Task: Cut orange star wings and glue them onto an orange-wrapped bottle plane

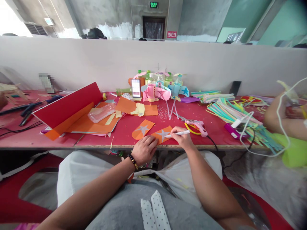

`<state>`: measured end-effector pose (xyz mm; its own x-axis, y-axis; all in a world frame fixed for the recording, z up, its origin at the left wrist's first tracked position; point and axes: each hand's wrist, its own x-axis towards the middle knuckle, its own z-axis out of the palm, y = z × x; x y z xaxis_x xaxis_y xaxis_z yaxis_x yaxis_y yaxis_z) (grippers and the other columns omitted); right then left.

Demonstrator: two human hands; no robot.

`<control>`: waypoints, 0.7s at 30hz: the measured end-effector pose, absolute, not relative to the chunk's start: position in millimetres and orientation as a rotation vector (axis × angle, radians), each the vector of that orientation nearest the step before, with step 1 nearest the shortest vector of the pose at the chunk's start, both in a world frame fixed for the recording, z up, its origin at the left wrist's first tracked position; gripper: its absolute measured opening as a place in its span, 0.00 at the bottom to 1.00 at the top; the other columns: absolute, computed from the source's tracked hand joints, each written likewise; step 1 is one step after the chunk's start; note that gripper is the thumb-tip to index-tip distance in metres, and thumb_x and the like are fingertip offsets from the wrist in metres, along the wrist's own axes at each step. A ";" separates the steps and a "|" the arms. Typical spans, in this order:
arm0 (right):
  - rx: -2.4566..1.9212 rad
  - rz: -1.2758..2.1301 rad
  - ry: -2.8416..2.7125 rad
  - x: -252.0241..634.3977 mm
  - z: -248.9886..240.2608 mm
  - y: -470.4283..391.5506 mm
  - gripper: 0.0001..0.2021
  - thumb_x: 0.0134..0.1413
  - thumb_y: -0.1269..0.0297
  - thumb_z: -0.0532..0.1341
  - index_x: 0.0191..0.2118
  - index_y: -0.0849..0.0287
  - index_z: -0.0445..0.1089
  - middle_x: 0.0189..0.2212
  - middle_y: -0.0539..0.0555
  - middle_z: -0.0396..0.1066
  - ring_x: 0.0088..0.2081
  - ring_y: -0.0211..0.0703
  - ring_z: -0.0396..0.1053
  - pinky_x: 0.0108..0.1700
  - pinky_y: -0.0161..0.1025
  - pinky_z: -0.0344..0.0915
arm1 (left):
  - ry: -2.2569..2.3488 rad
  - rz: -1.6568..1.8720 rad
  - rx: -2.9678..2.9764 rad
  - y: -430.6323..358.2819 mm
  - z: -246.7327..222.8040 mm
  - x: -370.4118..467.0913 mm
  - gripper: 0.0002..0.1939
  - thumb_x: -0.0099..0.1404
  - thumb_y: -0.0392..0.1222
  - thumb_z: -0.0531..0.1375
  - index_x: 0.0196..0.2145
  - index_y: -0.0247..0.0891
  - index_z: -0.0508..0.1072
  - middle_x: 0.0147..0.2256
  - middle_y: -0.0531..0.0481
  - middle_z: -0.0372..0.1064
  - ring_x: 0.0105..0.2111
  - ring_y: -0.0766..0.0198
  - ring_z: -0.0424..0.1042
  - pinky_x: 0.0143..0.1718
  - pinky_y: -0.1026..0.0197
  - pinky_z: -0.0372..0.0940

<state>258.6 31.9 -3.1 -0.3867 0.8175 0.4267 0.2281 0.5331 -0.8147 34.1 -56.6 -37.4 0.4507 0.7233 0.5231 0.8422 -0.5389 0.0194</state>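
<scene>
Between the fingers of my right hand (180,137) is a white marker pen (183,132), its tip on a grey star (163,135). That star is on an orange paper piece (158,140) at the table's front edge. My left hand (145,149) rests with its fingertips on the lower left of this piece, holding nothing. Just to the left lies a second orange piece (136,135) with a grey star (143,129). To the right of the pen, a pink glue gun (198,126) lies near a yellow ring and scissors (178,116).
Bottle airplanes (151,88) with paper wings stand at the back, beside a phone (135,88). Orange sheets (79,126) and a red board (69,107) fill the left. Coloured strips (230,111), a purple power block (235,131) and another person's arm (275,111) are on the right.
</scene>
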 end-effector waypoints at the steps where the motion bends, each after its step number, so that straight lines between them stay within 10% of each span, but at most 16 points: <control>1: -0.864 0.838 -1.882 258.4 -3.5 32.4 0.07 0.50 0.65 0.59 0.23 0.58 0.66 0.20 0.48 0.65 0.23 0.37 0.62 0.27 0.34 0.56 | -1.355 -0.711 -2.460 -56.6 -37.5 34.1 0.17 0.69 0.41 0.52 0.54 0.36 0.67 0.49 0.40 0.67 0.49 0.54 0.64 0.51 0.50 0.66; 21: -0.864 0.838 -1.897 259.0 -5.0 32.3 0.07 0.51 0.66 0.59 0.24 0.58 0.67 0.20 0.48 0.66 0.24 0.38 0.63 0.28 0.34 0.57 | -1.362 -0.720 -2.453 -56.8 -38.3 34.3 0.17 0.69 0.41 0.52 0.54 0.37 0.67 0.50 0.41 0.67 0.49 0.54 0.65 0.51 0.51 0.66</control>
<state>259.0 32.3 -5.0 -0.3851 0.8190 0.4254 0.2366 0.5332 -0.8122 34.3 -56.8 -38.3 0.4427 0.7240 0.5290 0.8448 -0.5345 0.0245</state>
